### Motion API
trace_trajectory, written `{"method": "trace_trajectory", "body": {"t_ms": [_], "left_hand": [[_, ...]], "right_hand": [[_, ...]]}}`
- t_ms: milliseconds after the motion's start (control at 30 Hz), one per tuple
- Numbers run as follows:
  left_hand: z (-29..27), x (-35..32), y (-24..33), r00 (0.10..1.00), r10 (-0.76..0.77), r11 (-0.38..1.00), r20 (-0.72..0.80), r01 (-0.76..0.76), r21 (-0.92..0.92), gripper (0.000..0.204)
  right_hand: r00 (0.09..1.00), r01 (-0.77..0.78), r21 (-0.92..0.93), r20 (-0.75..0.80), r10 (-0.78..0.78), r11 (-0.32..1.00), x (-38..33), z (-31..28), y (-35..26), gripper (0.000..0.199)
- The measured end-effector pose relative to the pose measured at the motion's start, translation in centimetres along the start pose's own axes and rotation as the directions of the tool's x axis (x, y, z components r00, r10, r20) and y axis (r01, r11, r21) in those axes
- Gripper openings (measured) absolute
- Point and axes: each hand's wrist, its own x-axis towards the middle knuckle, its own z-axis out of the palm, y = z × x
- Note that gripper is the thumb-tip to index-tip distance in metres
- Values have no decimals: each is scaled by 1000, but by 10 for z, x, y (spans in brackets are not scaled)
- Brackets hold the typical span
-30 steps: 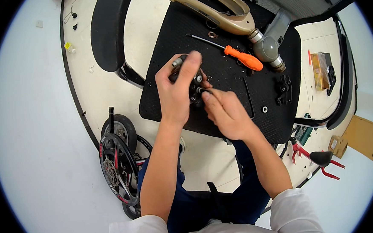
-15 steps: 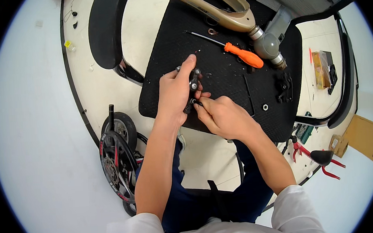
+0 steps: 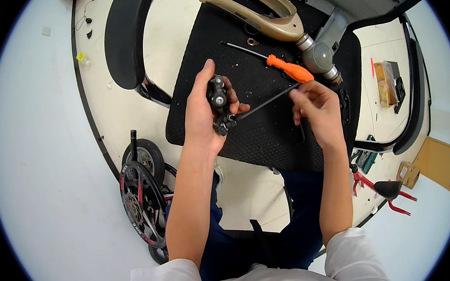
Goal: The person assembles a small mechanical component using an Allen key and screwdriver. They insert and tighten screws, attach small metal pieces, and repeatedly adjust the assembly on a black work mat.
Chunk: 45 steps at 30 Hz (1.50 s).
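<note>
My left hand (image 3: pixel 201 111) is closed around a black bicycle brake caliper (image 3: pixel 219 100) with silver bolts, thumb pointing up along it. From the lower part of the caliper a thin, straight dark rod that looks like a hex key (image 3: pixel 266 105) slants up to the right. Its far end meets the pinched fingers of my right hand (image 3: pixel 318 109). Below those fingers, part of another dark rod (image 3: pixel 302 133) lies on the black chair seat (image 3: pixel 266 148). A second black bracket-like part (image 3: pixel 344 105) is partly hidden behind my right hand.
An orange-handled screwdriver (image 3: pixel 290 68) lies on the seat beside a beige bicycle fork (image 3: pixel 266 22) with a rounded grey part (image 3: pixel 318 57). A small metal washer (image 3: pixel 251 42) is near the blade. Armrests (image 3: pixel 126 41) flank the seat. Bicycle wheels (image 3: pixel 143 197) stand at lower left.
My right hand has moved right and up, away from the caliper, and the slanting rod now shows between them. My left hand has shifted slightly left. The loose nut is now hidden.
</note>
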Motion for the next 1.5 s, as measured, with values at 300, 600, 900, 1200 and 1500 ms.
{"method": "trace_trajectory", "body": {"t_ms": [300, 600, 900, 1200, 1500], "left_hand": [[16, -2, -13, 999, 29, 986, 24, -32, 166, 43], [18, 5, -47, 995, 95, 935, -40, -76, 346, 41], [0, 9, 1, 996, -24, 993, -82, 15, -114, 46], [9, 0, -12, 991, -102, 993, 91, 97, 64, 47], [20, 5, -20, 988, 43, 986, -151, -17, 167, 43]], "right_hand": [[994, -10, 417, -94, 54, 909, 8, 30, -8, 27], [862, 504, -206, 183, -473, 839, -18, 65, -25, 20], [822, 569, -513, 362, -439, 643, -38, 40, -9, 11], [825, 485, -759, 232, -516, 435, -21, 30, -15, 46], [767, 641, -415, 316, -559, 645, -25, 50, -11, 34]]}}
